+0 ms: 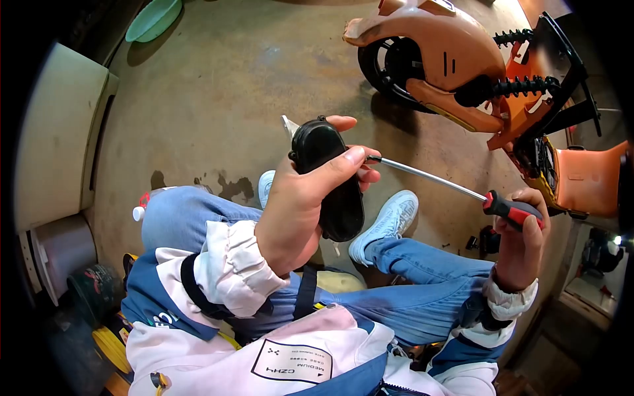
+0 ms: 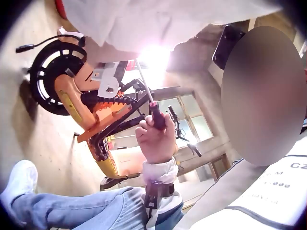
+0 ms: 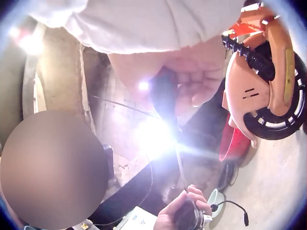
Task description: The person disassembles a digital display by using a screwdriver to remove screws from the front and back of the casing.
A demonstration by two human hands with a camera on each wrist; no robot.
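Note:
My left hand (image 1: 290, 204) grips a glossy black oval housing (image 1: 343, 208) in front of my body, thumb lying across its face. A white tab (image 1: 289, 127) sticks out behind its upper end. With its fingers curled round the red-and-black handle, my right hand (image 1: 518, 247) holds a screwdriver (image 1: 436, 177). The shaft runs left, and its dark tip ends right at the left hand's fingertips. In the right wrist view, the left hand (image 3: 168, 215) holds the housing (image 3: 188, 214) below the screwdriver shaft; a black cable with a plug (image 3: 246, 218) shows beside them.
An orange scooter (image 1: 456, 66) with black coil springs lies at upper right, its rear wheel (image 1: 389, 69) on the concrete floor. A pale green basin (image 1: 153, 18) stands far left, near a white cabinet (image 1: 59, 125). A bottle (image 1: 140, 208) with a red handle sits beside the left knee.

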